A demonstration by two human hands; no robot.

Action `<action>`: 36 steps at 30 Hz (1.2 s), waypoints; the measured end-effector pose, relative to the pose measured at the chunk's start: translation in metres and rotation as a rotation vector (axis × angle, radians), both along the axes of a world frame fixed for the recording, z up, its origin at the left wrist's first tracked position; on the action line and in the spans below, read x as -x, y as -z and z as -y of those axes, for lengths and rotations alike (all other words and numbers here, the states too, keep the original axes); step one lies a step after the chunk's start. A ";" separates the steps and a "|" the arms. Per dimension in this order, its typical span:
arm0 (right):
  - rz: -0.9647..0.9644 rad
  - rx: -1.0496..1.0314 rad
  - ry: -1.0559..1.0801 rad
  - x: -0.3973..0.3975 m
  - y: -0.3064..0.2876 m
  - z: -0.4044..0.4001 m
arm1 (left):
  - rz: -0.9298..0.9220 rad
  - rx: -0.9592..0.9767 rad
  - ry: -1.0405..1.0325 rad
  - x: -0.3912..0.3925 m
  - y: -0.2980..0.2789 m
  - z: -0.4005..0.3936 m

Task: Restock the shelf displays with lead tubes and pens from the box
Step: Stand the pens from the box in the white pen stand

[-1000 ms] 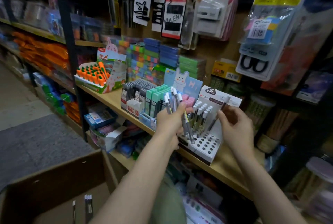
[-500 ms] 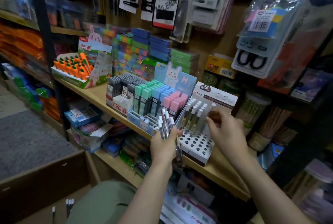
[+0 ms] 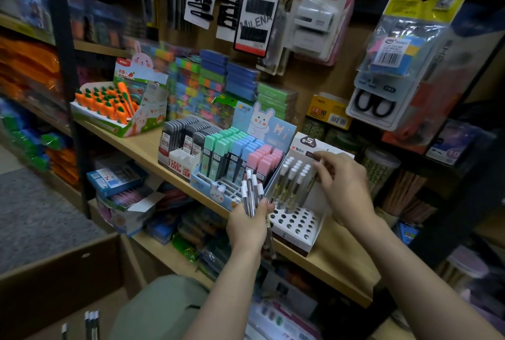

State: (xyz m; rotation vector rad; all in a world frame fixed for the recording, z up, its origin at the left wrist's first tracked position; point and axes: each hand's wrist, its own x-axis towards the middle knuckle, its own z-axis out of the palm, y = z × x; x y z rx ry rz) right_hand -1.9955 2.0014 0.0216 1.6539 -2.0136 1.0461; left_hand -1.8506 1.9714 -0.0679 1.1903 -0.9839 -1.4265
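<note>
Several white-capped pens (image 3: 252, 194) stay gripped in the left hand (image 3: 247, 226). Its partner, the right hand (image 3: 343, 189), pinches one pen (image 3: 314, 183) into the perforated pen display (image 3: 296, 223). Next, I judge, comes seating it in a free hole.

On the hanging red-and-black hairpin card (image 3: 256, 13) the word "MILENA" reads across the middle. The blue bunny header card (image 3: 264, 127) of the pastel lead-tube display says "Hi". The white pen display's back card (image 3: 314, 147) carries "M&G" in red beside a dark badge with a large "5". The white front (image 3: 180, 163) of the dark lead-tube display shows red "100" and "HB 0.7". A barcode with unreadable digits is on the hanging sticky-note pack (image 3: 389, 56); other print is too blurred.
</note>
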 end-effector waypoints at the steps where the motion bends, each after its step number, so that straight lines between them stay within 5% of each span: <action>1: 0.024 -0.002 -0.001 0.000 0.000 0.001 | 0.000 -0.003 -0.001 0.000 0.000 0.000; 16: 0.090 -0.173 0.056 -0.007 0.004 -0.003 | -0.049 -0.038 0.026 -0.005 -0.008 -0.002; 20: -0.021 0.030 0.021 -0.011 -0.001 -0.019 | -0.224 -0.035 0.153 -0.016 -0.017 -0.007; 25: 0.254 -0.150 -0.260 -0.031 -0.011 -0.029 | -0.450 0.071 0.496 -0.027 -0.033 -0.013; 31: 0.683 -0.178 -0.531 -0.041 -0.011 -0.033 | -0.443 0.062 0.570 -0.027 -0.032 -0.017; 36: 0.505 -0.075 -0.399 -0.031 -0.016 -0.035 | -0.331 0.047 0.469 -0.025 -0.025 -0.015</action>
